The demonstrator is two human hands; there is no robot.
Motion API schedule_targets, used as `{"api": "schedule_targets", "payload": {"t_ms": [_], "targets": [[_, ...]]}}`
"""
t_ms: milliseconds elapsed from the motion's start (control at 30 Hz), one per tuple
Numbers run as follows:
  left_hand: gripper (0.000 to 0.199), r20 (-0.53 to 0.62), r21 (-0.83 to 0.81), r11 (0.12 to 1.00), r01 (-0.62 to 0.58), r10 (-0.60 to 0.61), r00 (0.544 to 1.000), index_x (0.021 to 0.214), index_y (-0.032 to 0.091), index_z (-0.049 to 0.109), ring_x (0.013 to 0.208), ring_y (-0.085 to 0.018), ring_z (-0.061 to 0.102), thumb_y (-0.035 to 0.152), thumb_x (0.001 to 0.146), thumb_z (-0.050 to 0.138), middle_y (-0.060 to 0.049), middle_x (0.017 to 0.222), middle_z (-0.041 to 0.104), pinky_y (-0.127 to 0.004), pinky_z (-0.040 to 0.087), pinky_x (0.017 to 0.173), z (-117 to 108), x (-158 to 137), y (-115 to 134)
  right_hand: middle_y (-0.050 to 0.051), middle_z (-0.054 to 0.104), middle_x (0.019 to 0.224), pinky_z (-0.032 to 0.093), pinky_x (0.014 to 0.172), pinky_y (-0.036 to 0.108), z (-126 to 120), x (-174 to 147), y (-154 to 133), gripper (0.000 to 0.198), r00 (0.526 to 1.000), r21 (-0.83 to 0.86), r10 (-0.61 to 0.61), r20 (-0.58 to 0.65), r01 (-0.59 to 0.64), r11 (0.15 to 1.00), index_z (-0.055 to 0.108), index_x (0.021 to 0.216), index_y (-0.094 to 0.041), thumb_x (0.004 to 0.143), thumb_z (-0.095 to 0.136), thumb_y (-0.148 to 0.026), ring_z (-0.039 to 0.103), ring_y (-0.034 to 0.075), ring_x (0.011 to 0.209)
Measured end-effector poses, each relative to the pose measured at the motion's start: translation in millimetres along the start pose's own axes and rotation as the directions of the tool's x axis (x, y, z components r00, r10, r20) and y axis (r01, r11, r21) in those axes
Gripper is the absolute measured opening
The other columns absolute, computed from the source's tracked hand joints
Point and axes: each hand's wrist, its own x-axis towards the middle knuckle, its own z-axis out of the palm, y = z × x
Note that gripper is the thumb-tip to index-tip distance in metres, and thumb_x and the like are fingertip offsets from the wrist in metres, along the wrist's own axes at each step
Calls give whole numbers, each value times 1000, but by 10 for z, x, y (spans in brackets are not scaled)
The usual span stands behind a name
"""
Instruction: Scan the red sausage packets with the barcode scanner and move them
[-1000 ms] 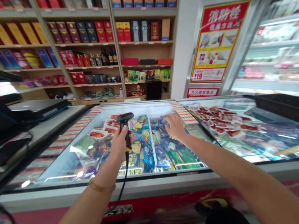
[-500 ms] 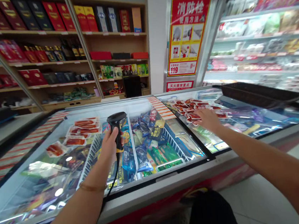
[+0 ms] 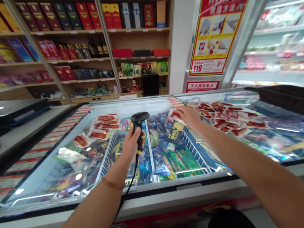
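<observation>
My left hand (image 3: 132, 141) is wrapped round the handle of a black barcode scanner (image 3: 139, 118), held upright over the glass top of a chest freezer (image 3: 173, 188). A cable runs down from the scanner past my wrist. My right hand (image 3: 190, 116) pinches a clear vacuum pack of reddish sausages (image 3: 175, 115) above the middle of the glass. Right of that hand lies a heap of similar sausage packs (image 3: 230, 114). A smaller group of packs (image 3: 105, 123) rests on the glass left of the scanner.
Under the glass, wire baskets (image 3: 195, 149) hold bagged frozen goods. A dark tray (image 3: 289, 99) sits at the right end. On the left is a counter with a flat black device (image 3: 13, 112). Shelves of boxes (image 3: 138, 39) and a red fire-hydrant poster (image 3: 220, 27) stand behind.
My right hand has left the heap on the right and moved left, carrying one sausage pack. My left hand still holds the scanner. The view has turned left.
</observation>
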Motion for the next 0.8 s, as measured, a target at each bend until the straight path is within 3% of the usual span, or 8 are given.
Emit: {"api": "schedule_targets", "payload": {"t_ms": [100, 200, 300, 400, 500, 633, 700, 800], "targets": [[47, 19, 14, 1000, 3, -3, 1000, 81, 18, 50, 40, -5, 46, 57, 67, 72, 3, 68, 57, -20, 34, 37, -11, 12, -58, 5, 73, 102, 44, 73, 30, 293, 38, -479, 30, 990, 54, -59, 126, 52, 997, 72, 103, -25, 96, 44, -34, 64, 22, 92], [48, 36, 36, 999, 4, -5, 999, 82, 18, 50, 39, -6, 46, 58, 67, 72, 4, 67, 56, -20, 33, 36, -18, 32, -108, 7, 70, 111, 46, 82, 31, 506, -35, -649, 30, 992, 147, -48, 118, 30, 989, 69, 110, -22, 96, 44, -33, 64, 22, 98], [47, 46, 56, 998, 14, -17, 999, 83, 18, 50, 39, -6, 47, 58, 69, 71, 4, 67, 56, -20, 33, 37, -10, 36, -126, 9, 69, 111, 48, 86, 34, 598, -105, -527, 34, 996, 335, 0, 91, -31, 942, 65, 116, -19, 93, 48, -39, 65, 22, 99], [46, 63, 58, 998, 16, -20, 998, 84, 18, 50, 40, -6, 47, 57, 70, 70, 4, 69, 56, -21, 34, 37, 2, 20, -118, 11, 67, 118, 48, 91, 37, 597, -127, -311, 47, 994, 494, -71, 80, 22, 869, 60, 123, -19, 86, 59, -47, 63, 24, 106], [45, 80, 63, 998, 13, -18, 997, 85, 18, 50, 41, -5, 46, 56, 71, 69, 3, 70, 56, -21, 34, 38, 3, -9, -99, 10, 65, 124, 46, 97, 42, 579, -136, -181, 59, 974, 500, -174, 145, 80, 863, 60, 127, -21, 76, 71, -47, 61, 27, 112], [45, 92, 72, 997, 9, -16, 996, 87, 18, 51, 41, -6, 47, 55, 71, 70, 3, 70, 57, -21, 35, 38, -18, -19, -94, 7, 70, 116, 45, 98, 41, 585, -150, -203, 45, 950, 519, -226, 214, 86, 851, 67, 117, -23, 75, 73, -38, 63, 26, 109], [46, 100, 72, 997, 0, -8, 995, 86, 18, 51, 41, -6, 47, 56, 70, 71, 3, 70, 57, -21, 34, 38, -35, -6, -109, 6, 71, 111, 46, 95, 40, 598, -148, -254, 38, 962, 534, -214, 170, 92, 841, 69, 112, -23, 75, 72, -32, 64, 25, 104], [45, 115, 72, 997, -15, 7, 993, 85, 18, 51, 40, -5, 47, 56, 71, 70, 3, 71, 58, -20, 33, 37, -62, 15, -136, 8, 70, 106, 46, 94, 41, 611, -128, -306, 29, 987, 505, -158, -19, 146, 850, 69, 107, -20, 78, 66, -26, 63, 25, 101]]}}
